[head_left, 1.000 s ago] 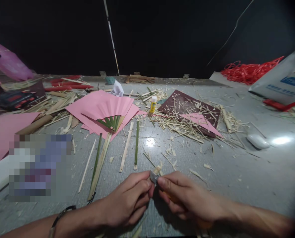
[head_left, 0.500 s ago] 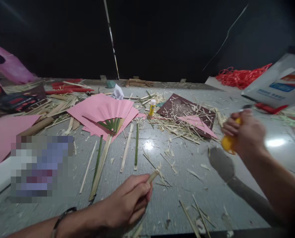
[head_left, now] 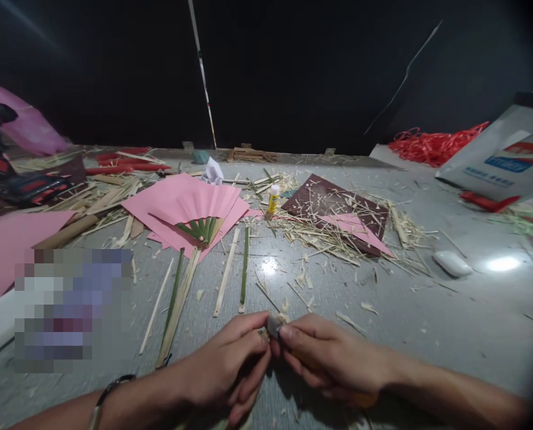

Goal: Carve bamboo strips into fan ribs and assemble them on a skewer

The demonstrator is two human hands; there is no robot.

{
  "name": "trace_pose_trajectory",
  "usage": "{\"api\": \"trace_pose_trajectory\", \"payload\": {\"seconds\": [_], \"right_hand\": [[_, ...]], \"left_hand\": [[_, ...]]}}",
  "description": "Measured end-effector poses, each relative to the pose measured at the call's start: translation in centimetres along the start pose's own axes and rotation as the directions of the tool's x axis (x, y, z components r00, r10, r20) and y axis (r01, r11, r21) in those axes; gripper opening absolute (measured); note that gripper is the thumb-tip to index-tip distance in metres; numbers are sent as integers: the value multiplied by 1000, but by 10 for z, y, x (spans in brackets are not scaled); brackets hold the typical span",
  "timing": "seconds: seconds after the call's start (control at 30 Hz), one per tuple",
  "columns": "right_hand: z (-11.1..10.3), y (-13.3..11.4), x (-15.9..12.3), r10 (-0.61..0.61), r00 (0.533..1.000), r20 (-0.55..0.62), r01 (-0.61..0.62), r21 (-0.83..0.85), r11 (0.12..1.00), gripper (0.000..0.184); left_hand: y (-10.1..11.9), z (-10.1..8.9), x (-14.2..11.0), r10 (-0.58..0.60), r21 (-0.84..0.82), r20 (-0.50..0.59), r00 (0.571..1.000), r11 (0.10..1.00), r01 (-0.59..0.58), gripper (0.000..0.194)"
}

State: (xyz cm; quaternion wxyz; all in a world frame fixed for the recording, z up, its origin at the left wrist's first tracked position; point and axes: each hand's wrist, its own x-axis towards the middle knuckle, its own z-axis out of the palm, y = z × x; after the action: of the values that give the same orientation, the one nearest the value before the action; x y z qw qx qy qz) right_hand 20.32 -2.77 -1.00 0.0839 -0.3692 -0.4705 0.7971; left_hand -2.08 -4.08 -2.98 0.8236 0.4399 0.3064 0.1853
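Observation:
My left hand (head_left: 230,358) is closed around a bamboo strip, its pale frayed tip (head_left: 282,316) showing just past the fingers. My right hand (head_left: 333,355) grips a utility knife with a yellow handle, and its grey blade (head_left: 273,326) lies against the strip at my left fingertips. Most of the handle is hidden by the palm. Ahead of my hands lie a pale bamboo slat (head_left: 226,273) and a green slat (head_left: 245,269). Left of these, a pink pleated paper fan (head_left: 204,203) with bamboo ribs rests on pink paper (head_left: 154,197).
A yellow glue stick (head_left: 273,201) stands upright mid-table. Behind it to the right, shavings cover a dark brown board (head_left: 309,194). A white bag (head_left: 495,161) and red plastic string (head_left: 437,145) are at the right, a white mouse (head_left: 452,263) nearer. A drill (head_left: 28,185) lies at far left.
My right hand swung the knife out to the right, above the table, then came back to the strip. My left hand kept its grip on the strip near the same place.

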Motion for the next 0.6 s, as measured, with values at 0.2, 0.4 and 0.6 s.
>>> {"api": "trace_pose_trajectory", "payload": {"seconds": [0.2,0.4,0.6], "right_hand": [[3,5,1,35,999,-11,-33,135,990,62],[4,-20,2,9,995,-95,-1,87,996,54],[-5,-34,-5,-43,981,-189,52,42,998,55]], "left_hand": [[3,4,4,11,159,-14,1000,987,-8,30],[0,7,5,33,56,-64,997,998,-29,36],[-2,0,3,-13,-29,-65,998,1000,11,39]]}}
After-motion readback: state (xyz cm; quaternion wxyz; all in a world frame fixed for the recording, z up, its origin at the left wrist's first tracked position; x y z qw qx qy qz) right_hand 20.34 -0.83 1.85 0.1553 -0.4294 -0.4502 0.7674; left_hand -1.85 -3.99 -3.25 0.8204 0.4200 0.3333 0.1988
